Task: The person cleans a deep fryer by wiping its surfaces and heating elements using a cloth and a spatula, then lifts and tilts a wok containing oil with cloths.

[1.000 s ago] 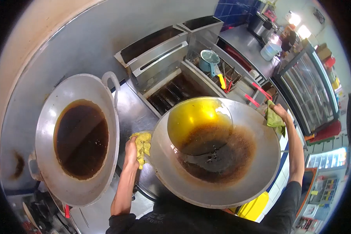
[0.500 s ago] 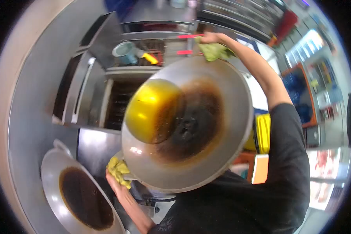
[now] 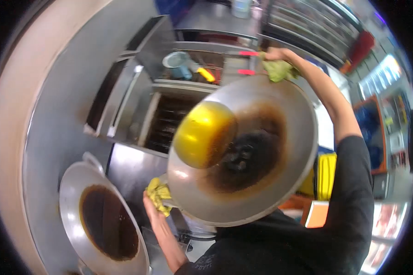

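Note:
A large metal wok (image 3: pixel 298 137), blackened in the middle, hangs tilted between my hands. Yellow oil (image 3: pixel 199 133) pools along its upper-left side, close to a dark open fryer tank (image 3: pixel 170 110). My left hand (image 3: pixel 152 207) is closed on the wok's lower-left handle through a yellow-green cloth (image 3: pixel 159 195). At the far rim, my right hand (image 3: pixel 277 55) grips through a green cloth (image 3: pixel 280 70); the handle there is hidden.
At the lower left sits another wok (image 3: pixel 71 206) with dark residue. Beyond the fryer are a grey-blue container (image 3: pixel 178 64), a yellow handle (image 3: pixel 206 74) and two red handles (image 3: pixel 248 53). A metal wall (image 3: pixel 55 133) runs along the left; a yellow bin (image 3: pixel 326 176) stands right.
The whole view has shifted, so the wok, hands and fryer appear farther right. Both hands keep their hold, and the oil pool looks slightly smaller.

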### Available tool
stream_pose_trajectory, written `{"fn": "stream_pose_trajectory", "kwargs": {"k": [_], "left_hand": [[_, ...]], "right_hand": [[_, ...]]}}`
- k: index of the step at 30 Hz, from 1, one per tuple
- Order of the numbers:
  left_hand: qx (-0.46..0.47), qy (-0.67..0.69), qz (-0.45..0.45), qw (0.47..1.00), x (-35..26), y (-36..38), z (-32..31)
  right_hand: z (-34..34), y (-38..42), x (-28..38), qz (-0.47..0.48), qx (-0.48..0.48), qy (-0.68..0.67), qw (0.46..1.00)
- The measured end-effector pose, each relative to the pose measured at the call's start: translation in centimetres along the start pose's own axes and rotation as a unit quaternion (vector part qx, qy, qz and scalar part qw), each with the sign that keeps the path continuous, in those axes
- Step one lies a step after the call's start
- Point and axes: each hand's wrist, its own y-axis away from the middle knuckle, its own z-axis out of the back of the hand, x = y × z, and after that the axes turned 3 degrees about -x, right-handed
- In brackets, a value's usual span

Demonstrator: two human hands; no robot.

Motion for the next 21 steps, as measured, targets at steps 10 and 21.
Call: {"fn": "stream_pose_trajectory", "kwargs": {"k": [10,21], "left_hand": [[0.024,0.005,0.01,1.0,-0.1,1.3,-1.5],[0.009,0.023,0.052,0.998,0.6,0.9,-1.2]], "right_hand": [[3.7,5.3,7.2,-0.156,0.033,-0.083,0.984],[6.3,5.0,9.0,-0.14,0.056,-0.027,0.988]]}}
